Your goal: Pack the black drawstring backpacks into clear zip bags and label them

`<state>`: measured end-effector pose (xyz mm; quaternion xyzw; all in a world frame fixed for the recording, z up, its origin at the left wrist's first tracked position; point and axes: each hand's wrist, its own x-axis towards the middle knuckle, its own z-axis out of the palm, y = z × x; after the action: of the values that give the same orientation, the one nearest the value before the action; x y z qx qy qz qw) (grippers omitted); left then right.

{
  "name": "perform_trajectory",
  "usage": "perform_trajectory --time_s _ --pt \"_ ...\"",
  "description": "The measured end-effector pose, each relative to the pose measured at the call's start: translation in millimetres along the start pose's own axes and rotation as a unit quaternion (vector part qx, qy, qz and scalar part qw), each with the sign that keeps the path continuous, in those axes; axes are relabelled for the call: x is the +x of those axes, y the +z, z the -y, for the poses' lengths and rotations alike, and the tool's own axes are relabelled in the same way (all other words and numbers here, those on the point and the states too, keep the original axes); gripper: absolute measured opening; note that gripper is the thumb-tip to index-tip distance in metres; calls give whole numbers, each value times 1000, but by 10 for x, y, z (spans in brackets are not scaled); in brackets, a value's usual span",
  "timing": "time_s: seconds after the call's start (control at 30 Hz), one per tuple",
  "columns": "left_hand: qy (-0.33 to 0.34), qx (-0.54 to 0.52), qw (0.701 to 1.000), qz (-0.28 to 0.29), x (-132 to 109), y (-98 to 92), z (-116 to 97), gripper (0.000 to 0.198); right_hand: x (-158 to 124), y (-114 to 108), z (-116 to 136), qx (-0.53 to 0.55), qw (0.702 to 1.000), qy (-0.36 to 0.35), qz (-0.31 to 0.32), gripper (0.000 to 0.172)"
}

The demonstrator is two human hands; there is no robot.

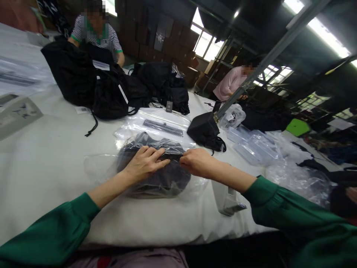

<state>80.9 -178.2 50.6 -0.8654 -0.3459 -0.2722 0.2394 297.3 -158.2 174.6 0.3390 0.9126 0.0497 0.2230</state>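
A dark item, seemingly a black fabric bag, lies inside a clear plastic bag [158, 182] on the table in front of me. Across the top of this package rests my left hand [146, 162], fingers stretched out over the plastic. My right hand [195, 161] is closed at the package's upper right edge, its fingertips pinching the plastic along a dark strip. What lies under the fingers is partly hidden. Just beyond is a stack of flat clear plastic bags [156, 124] with printed text. A black drawstring bag [206, 130] sits to the right of the stack.
Several black drawstring bags [108, 93] stand at the back left. A pale plastic device [225, 197] is near the front edge, with another boxy one [18, 115] at far left. A metal post [245, 83] rises at right near loose plastic [295, 178]. Two people work beyond.
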Motion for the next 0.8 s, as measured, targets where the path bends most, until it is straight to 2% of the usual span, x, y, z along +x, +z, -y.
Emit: perform_trajectory --time_s 0.13,0.27,0.4,0.57,0.63,0.73,0.8 --pt "3 -11 1000 11 6 -16 14 29 153 28 30 -63 996 40 41 21" --pt "1 -21 1000 17 22 -18 17 28 179 72 82 -60 994 81 29 19" --pt "1 -27 1000 15 45 -16 32 27 196 30 -4 -73 991 116 -7 39" --pt "-7 -24 1000 14 57 5 29 26 148 -82 -346 -71 986 149 -33 61" --pt "-9 -27 1000 10 69 30 -2 25 110 -46 -407 -35 988 128 -83 67" --pt "-16 -31 999 4 109 25 -40 24 108 148 -341 38 984 36 -169 81" --pt "-14 -38 999 7 124 -52 0 28 149 328 -261 83 980 -2 -179 84"
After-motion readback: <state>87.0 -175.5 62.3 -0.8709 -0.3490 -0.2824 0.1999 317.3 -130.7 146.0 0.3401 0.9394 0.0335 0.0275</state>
